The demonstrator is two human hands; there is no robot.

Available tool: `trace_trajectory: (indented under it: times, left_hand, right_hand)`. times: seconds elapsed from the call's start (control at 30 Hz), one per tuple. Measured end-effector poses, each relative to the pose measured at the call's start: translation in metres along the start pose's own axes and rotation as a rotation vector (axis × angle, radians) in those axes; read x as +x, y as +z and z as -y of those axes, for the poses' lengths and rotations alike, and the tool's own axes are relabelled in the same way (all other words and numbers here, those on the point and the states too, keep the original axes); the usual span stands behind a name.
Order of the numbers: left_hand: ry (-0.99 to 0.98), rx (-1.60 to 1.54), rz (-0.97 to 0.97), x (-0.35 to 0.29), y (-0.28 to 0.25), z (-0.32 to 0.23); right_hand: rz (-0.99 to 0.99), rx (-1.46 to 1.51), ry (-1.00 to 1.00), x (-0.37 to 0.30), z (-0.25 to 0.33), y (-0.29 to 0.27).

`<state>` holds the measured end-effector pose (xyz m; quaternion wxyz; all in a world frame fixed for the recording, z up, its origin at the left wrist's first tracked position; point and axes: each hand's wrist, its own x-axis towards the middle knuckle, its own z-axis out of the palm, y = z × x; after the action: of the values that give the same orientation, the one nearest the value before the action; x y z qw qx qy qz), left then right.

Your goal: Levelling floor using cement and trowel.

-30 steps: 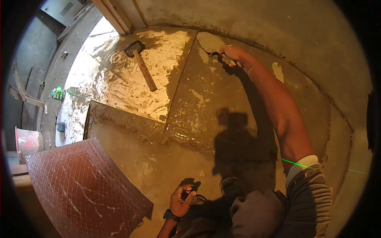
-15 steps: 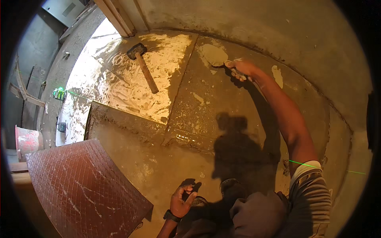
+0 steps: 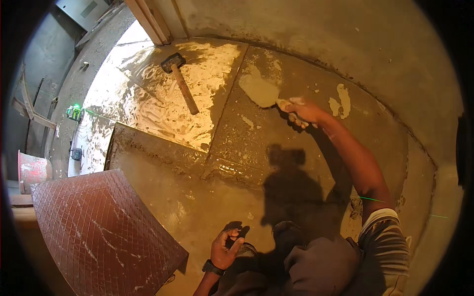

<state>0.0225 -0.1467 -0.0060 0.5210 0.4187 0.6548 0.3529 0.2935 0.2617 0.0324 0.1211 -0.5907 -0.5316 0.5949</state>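
Observation:
My right hand (image 3: pixel 302 112), arm stretched forward, is closed round the handle of a trowel (image 3: pixel 259 92). Its pale blade lies over the wet, mortar-smeared tile (image 3: pixel 276 130) near the wall. Thin light patches of paste (image 3: pixel 340 101) mark the surface to the right of that hand. My left hand (image 3: pixel 227 249), with a dark watch on the wrist, rests by my knee. Its fingers are loosely bent and apart, and nothing shows in them. A mallet (image 3: pixel 183 89) with a black head and wooden handle lies on the neighbouring shiny wet tile (image 3: pixel 148 98).
A reddish-brown tile (image 3: pixel 103 232) with a grid-patterned face is tilted up at the lower left. Behind it stand a paint-stained bucket (image 3: pixel 34 167) and a laser level (image 3: pixel 75 112) giving green light. A wall (image 3: pixel 385 64) curves along the far and right sides; a wooden post (image 3: pixel 148 22) rises at the back.
My right hand has drawn the trowel a little nearer to me; the blade has shifted down and left across the tile. My left hand has stayed in place.

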Motion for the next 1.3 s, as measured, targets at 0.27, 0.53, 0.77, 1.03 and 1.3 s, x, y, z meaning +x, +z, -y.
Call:
trace_trajectory:
  times: [0.27,0.53,0.77,1.03,1.3]
  left_hand:
    - [0.014,0.005,-0.002,-0.013,-0.011,0.011]
    - [0.072,-0.016,-0.009,-0.021,-0.023,0.03]
    - [0.081,-0.013,0.017,-0.028,-0.027,0.032]
    - [0.062,-0.023,0.02,-0.028,-0.018,0.025]
    - [0.052,-0.049,0.01,-0.031,-0.009,0.016]
  right_hand:
    - [0.078,-0.005,-0.003,-0.037,-0.004,0.057]
    - [0.132,-0.053,-0.018,-0.086,-0.028,0.095]
    - [0.151,-0.251,-0.234,-0.105,-0.044,0.128]
    - [0.177,-0.126,-0.049,-0.137,-0.046,0.115]
    - [-0.096,-0.041,0.06,-0.136,-0.054,0.068]
